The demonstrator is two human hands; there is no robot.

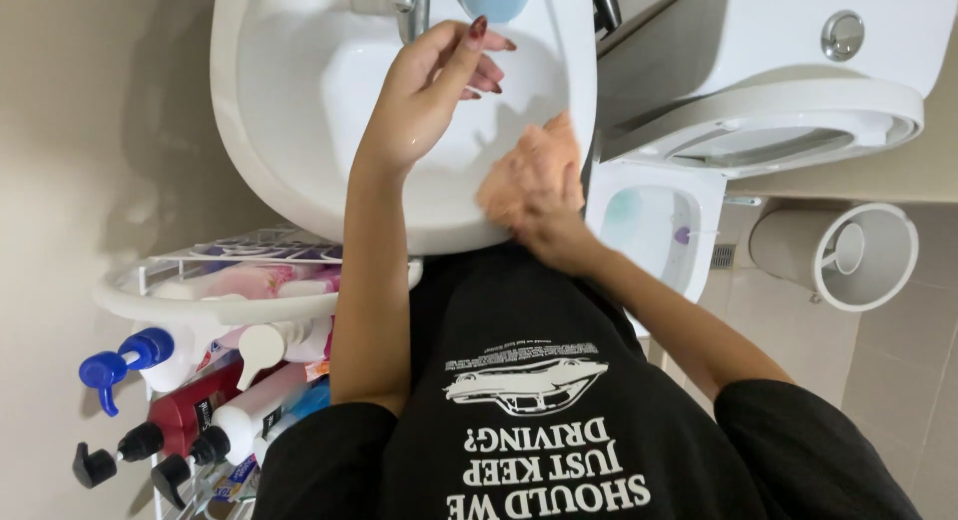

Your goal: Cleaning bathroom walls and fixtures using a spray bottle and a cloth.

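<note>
A white sink (299,171) fills the view, a toilet (758,111) just beside it. The left hand (429,86) hovers over the basin, fingers loosely curled. The right hand (549,226) presses a peach cloth (529,166) onto the sink's rim, clutching it.

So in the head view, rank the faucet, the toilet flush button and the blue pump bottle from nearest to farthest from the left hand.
Measured from the left hand, raised over the white sink:
1. Faucet, just above the fingers at the top of the basin.
2. Blue pump bottle, lower left on the wire rack.
3. Toilet flush button, far right on the tank; slightly farther than the bottle, but close.
</note>
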